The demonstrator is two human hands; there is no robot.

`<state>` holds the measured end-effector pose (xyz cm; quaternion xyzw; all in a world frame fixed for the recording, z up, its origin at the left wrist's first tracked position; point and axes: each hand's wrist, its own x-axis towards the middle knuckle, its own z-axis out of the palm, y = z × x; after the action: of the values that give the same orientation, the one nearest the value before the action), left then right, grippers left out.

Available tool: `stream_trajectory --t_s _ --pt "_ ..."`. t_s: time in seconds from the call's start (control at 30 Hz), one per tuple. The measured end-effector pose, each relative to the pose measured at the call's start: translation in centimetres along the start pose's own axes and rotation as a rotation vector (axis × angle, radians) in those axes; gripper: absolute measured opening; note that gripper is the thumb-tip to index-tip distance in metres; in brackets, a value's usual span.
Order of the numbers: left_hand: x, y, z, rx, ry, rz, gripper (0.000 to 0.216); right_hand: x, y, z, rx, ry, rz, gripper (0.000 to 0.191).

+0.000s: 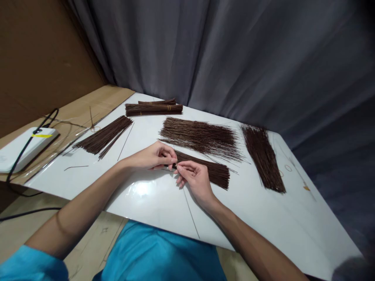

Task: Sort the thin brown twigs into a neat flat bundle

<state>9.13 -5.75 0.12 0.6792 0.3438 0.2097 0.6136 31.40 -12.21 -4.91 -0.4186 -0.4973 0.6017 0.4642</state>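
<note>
My left hand and my right hand meet at the middle of the table, both closed in a pinch. Between their fingertips is a thin brown stick, its long end slanting toward the table's near edge. What exactly lies between the fingertips is partly hidden. Just behind and under the hands rests a loose bundle of dark brown sticks, partly covered by my right hand. A wider spread pile of sticks lies beyond it, with uneven ends.
Tied bundles lie at the back. Other stick piles are at left and right. Rubber bands lie near the right edge. A white device with a black cable stands at left. A grey curtain hangs behind.
</note>
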Motion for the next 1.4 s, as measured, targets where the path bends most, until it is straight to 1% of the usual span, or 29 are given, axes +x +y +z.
stream_trajectory --t_s 0.17,0.3,0.53,0.7,0.9,1.07,1.13,1.3,1.4 --pt "0.0 0.2 0.2 0.031 -0.017 -0.002 0.031 0.2 0.2 0.2 -0.017 0.015 -0.010 0.038" --pt "0.0 0.3 0.3 0.051 -0.002 -0.003 0.030 0.3 0.2 0.2 -0.033 0.016 -0.022 0.035" --pt "-0.1 0.4 0.2 0.115 -0.008 0.027 0.033 0.1 0.1 0.3 -0.028 0.026 -0.006 0.035" --pt "-0.1 0.4 0.3 0.098 0.000 0.042 0.030 0.1 0.1 0.3 -0.015 0.022 -0.013 0.035" --pt "0.0 0.0 0.1 0.076 0.033 0.043 0.036 0.0 0.1 0.4 0.007 0.013 -0.006 0.035" --pt "0.0 0.1 0.1 0.050 0.029 0.045 0.031 -0.2 -0.4 0.4 -0.018 0.032 -0.005 0.034" --pt "0.0 0.2 0.1 0.033 0.049 0.046 0.030 -0.2 -1.0 0.3 -0.037 0.037 0.010 0.035" --pt "0.0 0.1 0.3 0.005 0.159 0.078 0.036 0.0 -2.8 0.1 -0.092 0.032 0.085 0.040" --pt "0.2 -0.1 0.3 0.029 0.187 0.069 0.037 0.2 -3.1 0.2 -0.103 0.012 0.106 0.042"
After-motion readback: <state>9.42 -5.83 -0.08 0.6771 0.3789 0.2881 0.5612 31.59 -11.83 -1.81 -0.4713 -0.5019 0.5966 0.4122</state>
